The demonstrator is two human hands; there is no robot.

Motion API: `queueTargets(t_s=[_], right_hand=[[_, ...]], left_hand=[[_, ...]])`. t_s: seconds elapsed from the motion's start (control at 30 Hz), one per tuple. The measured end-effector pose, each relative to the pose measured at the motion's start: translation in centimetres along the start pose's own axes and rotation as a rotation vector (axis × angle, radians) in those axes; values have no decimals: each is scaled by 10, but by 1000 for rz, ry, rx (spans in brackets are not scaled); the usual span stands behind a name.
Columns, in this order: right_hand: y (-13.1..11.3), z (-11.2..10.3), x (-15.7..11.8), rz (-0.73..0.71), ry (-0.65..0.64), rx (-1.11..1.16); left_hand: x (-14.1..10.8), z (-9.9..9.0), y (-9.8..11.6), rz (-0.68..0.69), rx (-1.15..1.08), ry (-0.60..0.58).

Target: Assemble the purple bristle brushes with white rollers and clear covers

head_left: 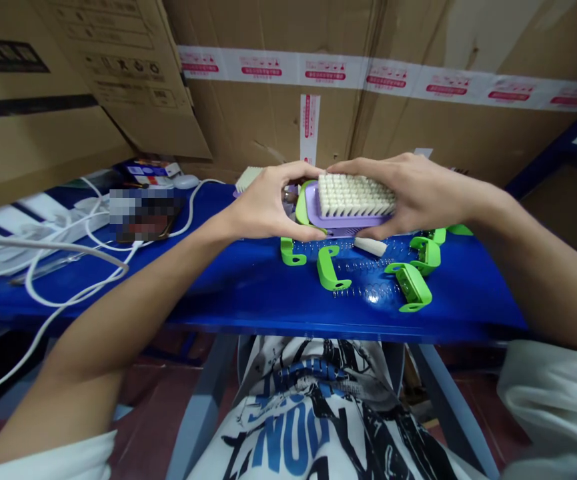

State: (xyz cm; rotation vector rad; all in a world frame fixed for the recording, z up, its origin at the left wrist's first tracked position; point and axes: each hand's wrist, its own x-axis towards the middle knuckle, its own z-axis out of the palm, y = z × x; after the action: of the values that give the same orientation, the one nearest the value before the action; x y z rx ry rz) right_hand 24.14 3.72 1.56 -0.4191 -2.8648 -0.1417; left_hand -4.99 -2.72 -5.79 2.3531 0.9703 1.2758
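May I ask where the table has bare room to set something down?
Bare blue table lies between the left arm and the green clips, and between the clips and the right arm. Crowded: below the brush, with clips and springs; far left, with cables.

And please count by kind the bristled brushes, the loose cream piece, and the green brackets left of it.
Bristled brushes: 2 (one held, one behind the left hand)
Loose cream piece: 1
Green brackets left of it: 2
Total: 5
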Motion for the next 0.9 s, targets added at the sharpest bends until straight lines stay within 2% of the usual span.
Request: queueTargets(t_s=[0.1,0.23,0.47,0.6,0.77,0.83,0.9], right_hand=[[8,2,-11,1,-44,20],[16,11,-22,-14,-29,27],[12,31,-32,-86,145,-97],[5,40,-42,-197,223,-158],[-1,50,-46,-342,224,-151],[-4,52,-44,-368,229,-128],[-7,52,-42,-388,240,-97]], left_hand=[[1,6,5,21,58,-4],[0,14,3,86,181,-9],[-3,18,7,165,324,-9],[-4,23,3,217,197,-61],[-3,28,-6,151,-128,-270],[-3,30,-5,98,-210,-277],[-2,32,-1,57,-264,-226]])
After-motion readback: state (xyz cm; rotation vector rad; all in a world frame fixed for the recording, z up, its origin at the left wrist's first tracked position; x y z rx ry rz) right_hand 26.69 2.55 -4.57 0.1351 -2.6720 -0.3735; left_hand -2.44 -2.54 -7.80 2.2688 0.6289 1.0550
